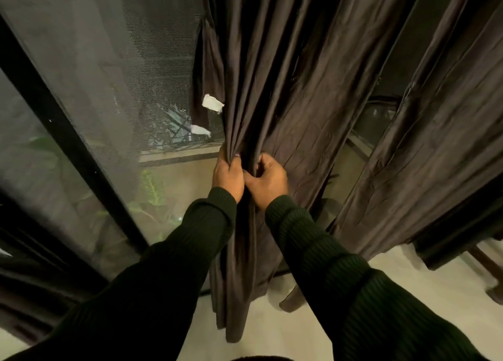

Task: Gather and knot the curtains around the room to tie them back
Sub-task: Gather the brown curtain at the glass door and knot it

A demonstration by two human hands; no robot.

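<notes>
A dark brown curtain (pixel 294 88) hangs in long folds in front of me and reaches down to the pale floor. My left hand (pixel 227 174) grips a bunch of its left-edge folds at waist height. Right beside it, my right hand (pixel 268 179) is closed on the neighbouring folds, and the two hands touch. Both arms wear dark ribbed sleeves. A second dark curtain panel (pixel 435 143) hangs at the right, apart from the first. Two white tags (pixel 212 102) stick out at the held curtain's left edge.
A black-framed sliding door with mesh screen (pixel 114 88) fills the left side, with plants visible outside. Another dark curtain (pixel 32 287) bunches at the lower left. Dark wooden furniture legs (pixel 487 273) stand on the pale floor at the right, behind the curtains.
</notes>
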